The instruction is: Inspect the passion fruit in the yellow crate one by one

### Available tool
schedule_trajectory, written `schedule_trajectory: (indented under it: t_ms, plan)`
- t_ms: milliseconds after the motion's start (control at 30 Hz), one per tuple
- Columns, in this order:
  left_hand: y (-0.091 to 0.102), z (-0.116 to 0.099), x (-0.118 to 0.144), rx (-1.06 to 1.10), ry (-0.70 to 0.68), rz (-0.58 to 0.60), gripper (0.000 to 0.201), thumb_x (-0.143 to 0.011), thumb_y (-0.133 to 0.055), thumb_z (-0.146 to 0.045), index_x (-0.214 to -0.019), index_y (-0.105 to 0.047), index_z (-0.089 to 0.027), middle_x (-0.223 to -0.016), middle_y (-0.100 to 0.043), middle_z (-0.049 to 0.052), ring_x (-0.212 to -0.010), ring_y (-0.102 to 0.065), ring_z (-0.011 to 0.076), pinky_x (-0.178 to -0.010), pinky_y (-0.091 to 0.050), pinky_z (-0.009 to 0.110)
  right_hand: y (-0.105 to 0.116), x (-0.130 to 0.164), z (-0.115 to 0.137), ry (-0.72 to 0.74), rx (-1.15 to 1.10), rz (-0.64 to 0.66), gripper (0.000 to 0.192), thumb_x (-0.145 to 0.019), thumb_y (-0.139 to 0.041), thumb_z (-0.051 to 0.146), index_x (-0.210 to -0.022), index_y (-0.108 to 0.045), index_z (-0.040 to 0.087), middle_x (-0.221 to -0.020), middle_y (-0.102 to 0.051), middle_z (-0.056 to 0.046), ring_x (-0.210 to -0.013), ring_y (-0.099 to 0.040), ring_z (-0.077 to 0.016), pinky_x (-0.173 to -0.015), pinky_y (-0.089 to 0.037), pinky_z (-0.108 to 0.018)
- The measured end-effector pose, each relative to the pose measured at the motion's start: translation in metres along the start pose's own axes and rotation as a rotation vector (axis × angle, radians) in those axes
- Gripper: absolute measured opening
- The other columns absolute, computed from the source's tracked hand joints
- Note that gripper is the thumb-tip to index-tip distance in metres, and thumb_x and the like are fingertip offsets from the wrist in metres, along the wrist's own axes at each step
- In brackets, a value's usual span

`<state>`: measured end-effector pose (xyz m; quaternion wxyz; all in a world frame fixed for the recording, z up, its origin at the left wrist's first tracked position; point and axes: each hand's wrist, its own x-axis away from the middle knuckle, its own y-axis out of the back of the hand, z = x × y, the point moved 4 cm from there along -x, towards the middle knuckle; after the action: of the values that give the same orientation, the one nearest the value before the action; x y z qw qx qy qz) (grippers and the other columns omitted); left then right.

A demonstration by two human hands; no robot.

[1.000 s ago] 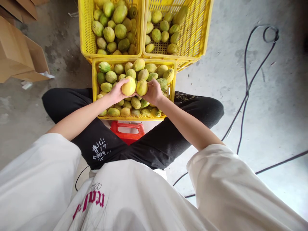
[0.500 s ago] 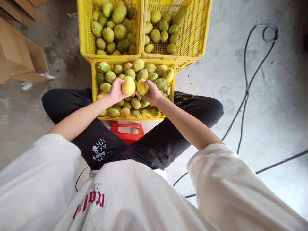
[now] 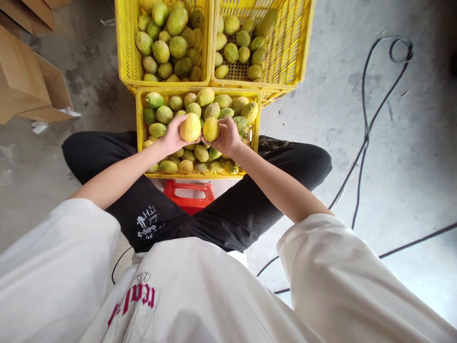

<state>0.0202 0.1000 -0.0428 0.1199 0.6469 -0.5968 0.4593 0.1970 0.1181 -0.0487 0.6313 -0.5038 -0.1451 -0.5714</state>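
Note:
My left hand [image 3: 173, 135] is closed around a larger, smooth yellow fruit [image 3: 190, 127], thumb along its upper side. Right beside it, my right hand [image 3: 228, 136] grips a smaller yellow fruit [image 3: 211, 129] from the right, its fingers partly hidden behind the fruit. The two fruits are held side by side with a narrow gap, and the fingertips nearly meet below them. Both hands are over a yellow plastic crate [image 3: 139, 128] full of oval green-yellow fruits [image 3: 201, 153] that look like small papayas.
Behind stand two more yellow crates, the left [image 3: 125, 47] well filled, the right [image 3: 293, 43] holding fewer fruits. A red plastic stool [image 3: 191, 205] shows between my legs. Cardboard boxes [image 3: 24, 76] lie at far left. A black cable [image 3: 364, 128] loops over the concrete floor at right.
My right hand has shifted its fingers on the smaller fruit: the thumb has drawn back to the right, and more of the fruit shows. My left hand has barely moved.

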Motion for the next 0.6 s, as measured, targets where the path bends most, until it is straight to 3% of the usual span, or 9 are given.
schedule_trajectory:
  t_ms: [100,233,367,600]
  plan:
    - [-0.002,-0.003,-0.001,0.040,0.001,-0.001,0.045,-0.127,-0.047,-0.039,-0.158,-0.074,-0.021,-0.140,-0.094,0.015,-0.163,-0.082,0.0451,-0.134,-0.070,0.064,0.004,-0.005,-0.002,0.014,-0.006,-0.012,0.029,-0.109,-0.080,0.055,-0.116,-0.061,0.034,-0.094,-0.077,-0.003,-0.128,-0.079,-0.0391,-0.116,-0.073,-0.063]
    - [-0.004,-0.006,0.000,0.037,-0.001,-0.005,0.050,-0.125,-0.039,-0.032,-0.157,-0.075,-0.020,-0.136,-0.093,0.016,-0.162,-0.084,0.0407,-0.127,-0.074,0.060,0.007,-0.009,-0.004,0.019,-0.025,-0.014,0.024,-0.104,-0.075,0.047,-0.116,-0.059,0.035,-0.095,-0.078,-0.004,-0.125,-0.080,-0.0409,-0.112,-0.076,-0.066]
    - [0.003,-0.003,-0.006,0.007,-0.009,-0.042,0.041,-0.124,-0.049,-0.038,-0.153,-0.076,-0.025,-0.129,-0.091,0.010,-0.161,-0.084,0.0383,-0.123,-0.076,0.056,0.007,-0.009,-0.006,-0.008,-0.022,0.019,0.036,-0.100,-0.086,0.050,-0.118,-0.057,0.037,-0.095,-0.078,-0.002,-0.124,-0.079,-0.0406,-0.116,-0.076,-0.068]
    - [0.014,0.010,-0.020,0.028,-0.009,0.028,0.041,-0.120,-0.070,-0.040,-0.159,-0.075,-0.029,-0.137,-0.093,0.009,-0.157,-0.086,0.0413,-0.129,-0.076,0.060,0.014,-0.015,-0.005,0.034,-0.001,-0.045,0.026,-0.112,-0.085,0.048,-0.115,-0.062,0.035,-0.096,-0.079,-0.001,-0.123,-0.081,-0.0339,-0.113,-0.078,-0.054]
